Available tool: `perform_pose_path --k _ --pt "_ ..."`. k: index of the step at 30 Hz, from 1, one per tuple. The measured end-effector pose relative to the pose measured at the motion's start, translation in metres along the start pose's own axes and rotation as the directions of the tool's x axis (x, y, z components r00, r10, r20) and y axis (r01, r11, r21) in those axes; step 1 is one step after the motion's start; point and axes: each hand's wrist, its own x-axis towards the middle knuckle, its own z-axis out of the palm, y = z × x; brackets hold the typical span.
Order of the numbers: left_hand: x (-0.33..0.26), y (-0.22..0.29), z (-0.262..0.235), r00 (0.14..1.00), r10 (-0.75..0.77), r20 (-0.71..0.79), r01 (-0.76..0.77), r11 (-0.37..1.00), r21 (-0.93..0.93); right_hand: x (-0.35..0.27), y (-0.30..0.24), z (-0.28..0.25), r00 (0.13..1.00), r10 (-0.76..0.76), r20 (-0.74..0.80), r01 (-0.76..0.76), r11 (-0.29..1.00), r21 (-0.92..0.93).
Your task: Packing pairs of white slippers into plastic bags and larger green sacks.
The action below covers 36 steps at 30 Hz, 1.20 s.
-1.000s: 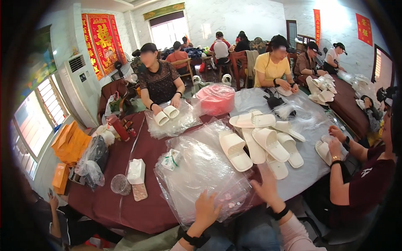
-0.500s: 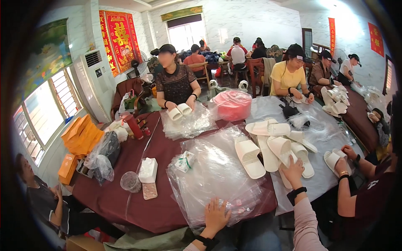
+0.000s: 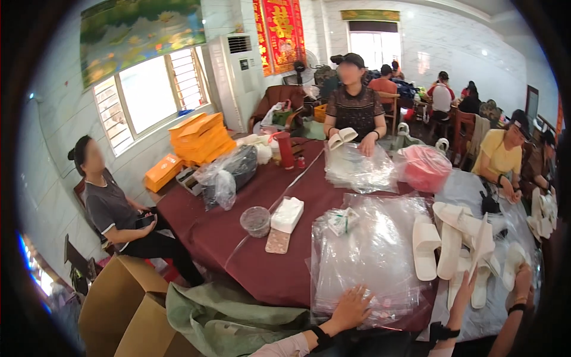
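Note:
My left hand (image 3: 352,306) lies flat with fingers spread on the near edge of a stack of clear plastic bags (image 3: 369,256). My right hand (image 3: 460,298) is at the white slipper pile, closed on a white slipper (image 3: 480,245) that is tipped up on its edge; the fingers show only in part. A single white slipper (image 3: 425,250) rests by the right edge of the bags. Other white slippers (image 3: 449,241) lie overlapped beneath and beside the held one. A small clear packet with green markings (image 3: 341,221) sits on the bags.
A co-worker's hand (image 3: 521,279) holds a slipper at the right. Across the maroon-covered table (image 3: 262,285), another person handles slippers above bags. A tissue pack (image 3: 287,214), a round plastic tub (image 3: 256,221) and a pink bundle (image 3: 425,168) stand around. Cardboard boxes (image 3: 119,303) are at lower left.
The view has swung left, so the table sits further right. My right hand has closed on a slipper and tipped it up from the pile. My left hand stays on the bags.

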Motion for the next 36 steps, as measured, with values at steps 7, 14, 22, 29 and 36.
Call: perform_pose_path --k 7,14,22,29,36 --pt "-0.005 -0.001 -0.005 0.998 -0.023 -0.058 0.022 0.999 -0.025 -0.056 -0.057 0.015 0.992 -0.070 0.103 0.061 0.994 0.088" --pt "0.001 -0.002 0.002 0.999 -0.019 -0.038 0.019 1.000 0.005 -0.118 -0.043 0.040 0.903 -0.155 0.400 0.114 0.986 0.125" --pt "-0.006 0.000 -0.002 0.998 -0.017 -0.064 0.018 1.000 0.013 -0.154 -0.034 0.056 0.813 -0.213 0.542 0.328 0.936 -0.124" --pt "-0.006 0.000 -0.003 1.000 0.005 -0.019 -0.005 1.000 0.028 -0.173 -0.045 0.036 0.746 -0.219 0.628 0.528 0.770 -0.358" --pt "0.003 -0.006 0.002 1.000 -0.029 -0.004 0.029 1.000 0.006 -0.174 -0.046 0.034 0.751 -0.324 0.576 0.599 0.703 -0.385"
